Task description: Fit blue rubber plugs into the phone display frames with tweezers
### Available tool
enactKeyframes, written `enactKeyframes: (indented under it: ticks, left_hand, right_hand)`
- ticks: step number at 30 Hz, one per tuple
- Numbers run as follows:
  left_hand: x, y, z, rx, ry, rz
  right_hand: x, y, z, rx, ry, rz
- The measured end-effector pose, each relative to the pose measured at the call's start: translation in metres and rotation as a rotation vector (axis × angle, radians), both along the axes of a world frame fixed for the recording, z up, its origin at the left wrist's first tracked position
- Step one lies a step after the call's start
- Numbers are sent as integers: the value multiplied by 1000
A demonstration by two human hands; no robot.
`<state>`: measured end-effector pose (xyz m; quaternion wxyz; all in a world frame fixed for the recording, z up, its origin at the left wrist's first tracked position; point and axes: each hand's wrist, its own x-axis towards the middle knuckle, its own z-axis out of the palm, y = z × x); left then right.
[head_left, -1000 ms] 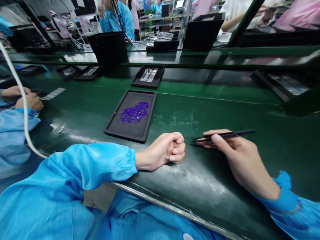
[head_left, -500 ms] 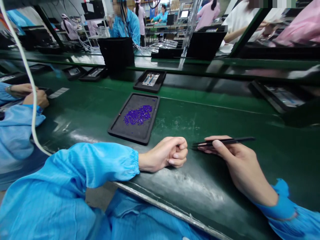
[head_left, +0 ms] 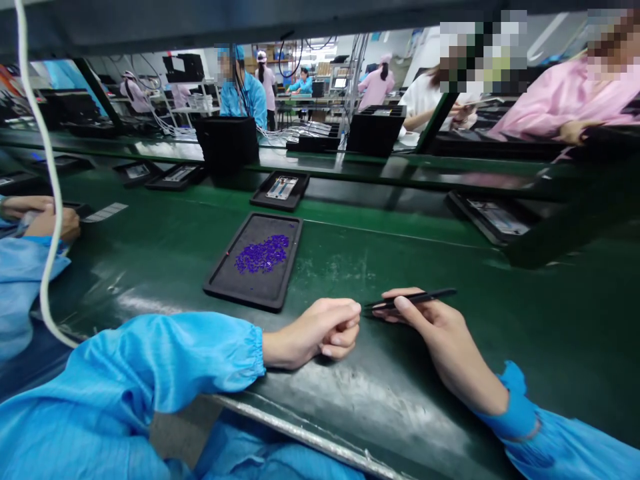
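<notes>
My left hand (head_left: 320,331) rests on the green belt (head_left: 400,267) curled into a loose fist, with nothing visible in it. My right hand (head_left: 430,327) lies just to its right and pinches black tweezers (head_left: 410,300), whose tips point left toward the left fist. In front of the left hand sits a black tray (head_left: 226,287) holding a heap of small purple parts (head_left: 263,253). Both my arms wear blue sleeves.
Farther along the belt lie a small tray with a phone frame (head_left: 281,189) and another tray at right (head_left: 493,217). A co-worker's hands (head_left: 45,217) work at the left beside a white cable (head_left: 43,200). Black bins (head_left: 227,143) and more people are behind.
The view has tilted up, so everything sits lower in the picture and more of the far side shows. Both hands keep their poses on the belt.
</notes>
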<state>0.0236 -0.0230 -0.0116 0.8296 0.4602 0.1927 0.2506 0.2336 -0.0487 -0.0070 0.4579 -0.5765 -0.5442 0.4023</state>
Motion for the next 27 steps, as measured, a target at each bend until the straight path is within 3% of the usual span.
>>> enactKeyframes:
  ticks: [27]
  left_hand:
    - [-1,0,-4,40,-30,-78]
  right_hand:
    - [2,2,-1,-6,-16,2]
